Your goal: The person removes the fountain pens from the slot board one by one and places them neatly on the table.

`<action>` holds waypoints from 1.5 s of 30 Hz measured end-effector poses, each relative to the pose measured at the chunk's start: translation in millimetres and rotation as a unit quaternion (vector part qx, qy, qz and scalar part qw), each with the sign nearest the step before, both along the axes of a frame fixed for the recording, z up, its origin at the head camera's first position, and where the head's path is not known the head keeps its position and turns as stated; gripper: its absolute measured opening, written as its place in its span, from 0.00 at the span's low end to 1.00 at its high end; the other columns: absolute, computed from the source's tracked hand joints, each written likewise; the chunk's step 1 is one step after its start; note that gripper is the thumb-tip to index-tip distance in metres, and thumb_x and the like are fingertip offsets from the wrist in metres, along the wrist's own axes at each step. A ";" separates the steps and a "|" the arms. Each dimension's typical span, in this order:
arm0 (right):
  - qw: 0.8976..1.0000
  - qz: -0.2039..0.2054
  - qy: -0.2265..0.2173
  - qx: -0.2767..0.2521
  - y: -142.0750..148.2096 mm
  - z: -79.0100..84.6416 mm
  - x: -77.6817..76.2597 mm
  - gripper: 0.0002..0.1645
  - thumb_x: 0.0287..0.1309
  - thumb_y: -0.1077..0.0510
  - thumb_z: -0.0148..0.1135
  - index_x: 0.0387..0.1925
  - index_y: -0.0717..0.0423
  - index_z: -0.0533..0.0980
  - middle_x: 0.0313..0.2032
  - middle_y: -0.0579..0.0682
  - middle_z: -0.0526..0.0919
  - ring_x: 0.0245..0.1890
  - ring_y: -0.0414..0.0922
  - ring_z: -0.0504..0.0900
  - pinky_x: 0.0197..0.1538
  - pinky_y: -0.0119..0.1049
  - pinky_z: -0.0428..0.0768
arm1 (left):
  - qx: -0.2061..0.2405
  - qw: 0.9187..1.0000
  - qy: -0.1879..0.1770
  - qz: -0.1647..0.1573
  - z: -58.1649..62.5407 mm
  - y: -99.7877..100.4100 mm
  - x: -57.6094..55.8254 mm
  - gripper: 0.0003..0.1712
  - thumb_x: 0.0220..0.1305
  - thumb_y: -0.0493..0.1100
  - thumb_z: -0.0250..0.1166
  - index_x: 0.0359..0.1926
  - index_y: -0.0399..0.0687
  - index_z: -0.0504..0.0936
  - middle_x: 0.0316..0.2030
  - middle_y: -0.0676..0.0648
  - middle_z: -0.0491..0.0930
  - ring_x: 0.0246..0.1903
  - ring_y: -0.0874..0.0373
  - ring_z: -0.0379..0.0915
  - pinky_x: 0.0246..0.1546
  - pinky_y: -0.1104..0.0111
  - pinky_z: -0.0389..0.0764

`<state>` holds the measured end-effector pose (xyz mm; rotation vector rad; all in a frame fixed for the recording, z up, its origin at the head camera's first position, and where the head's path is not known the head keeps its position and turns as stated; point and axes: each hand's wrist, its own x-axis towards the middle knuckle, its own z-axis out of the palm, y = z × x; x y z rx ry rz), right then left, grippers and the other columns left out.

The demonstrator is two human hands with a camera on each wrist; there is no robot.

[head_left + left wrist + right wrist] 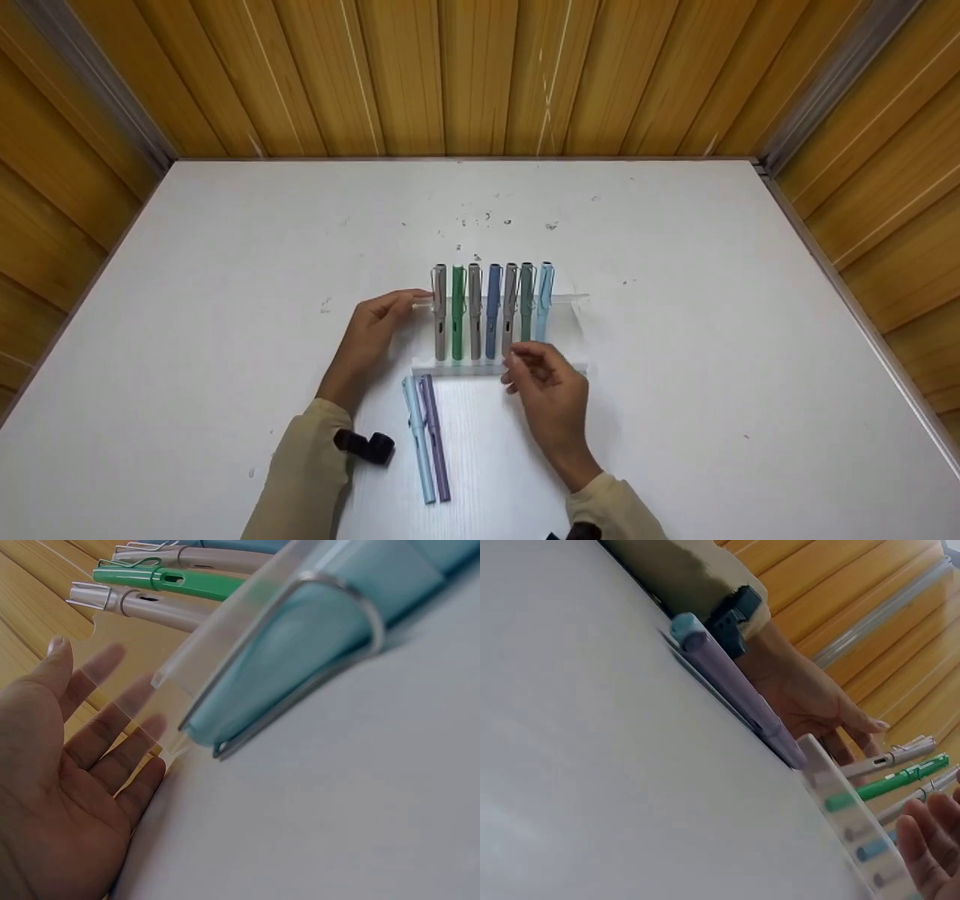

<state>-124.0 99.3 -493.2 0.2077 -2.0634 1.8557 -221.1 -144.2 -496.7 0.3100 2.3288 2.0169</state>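
A clear plastic pen stand (574, 300) holds several fountain pens side by side: grey ones, a green pen (457, 311), a blue pen (492, 311), a dark green pen (526, 300) and a light blue pen (545, 292) at the right end. My left hand (379, 322) is at the stand's left end, its fingers behind the clear panel in the left wrist view and the thumb apart. Close to the front lip, my right hand (551, 394) has loosely bent fingers near the lower end of a grey pen (510, 300), with nothing seen gripped.
In front of the stand, a light blue pen (418, 442) and a purple pen (436, 439) lie side by side on the white table (225, 300). Wood-look panels (480, 75) rise behind the table and at both sides.
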 end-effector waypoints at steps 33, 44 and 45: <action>0.986 -0.118 -0.027 0.113 36.6 3.5 -42.4 0.20 0.58 0.64 0.72 0.53 0.60 0.81 0.43 0.52 0.89 0.32 0.41 0.86 0.39 0.23 0.81 | -0.012 1.000 0.014 0.001 0.7 0.3 -1.0 0.18 0.78 0.49 0.53 0.54 0.48 0.85 0.57 0.49 0.83 0.64 0.55 0.72 0.69 0.57 0.66; 0.989 -0.132 -0.001 0.073 37.8 -1.4 -42.2 0.20 0.57 0.67 0.72 0.52 0.62 0.82 0.43 0.54 0.89 0.34 0.42 0.86 0.40 0.22 0.81 | -0.022 1.000 0.018 -0.005 3.8 0.3 2.4 0.19 0.77 0.52 0.53 0.54 0.49 0.85 0.57 0.50 0.82 0.65 0.56 0.71 0.70 0.56 0.66; 0.988 -0.136 0.003 0.073 38.0 -1.5 -42.4 0.20 0.57 0.67 0.71 0.52 0.62 0.82 0.43 0.54 0.89 0.34 0.42 0.86 0.41 0.22 0.81 | -0.024 1.000 0.017 -0.004 3.7 0.3 2.3 0.19 0.78 0.51 0.53 0.54 0.49 0.85 0.57 0.50 0.82 0.65 0.55 0.71 0.70 0.56 0.66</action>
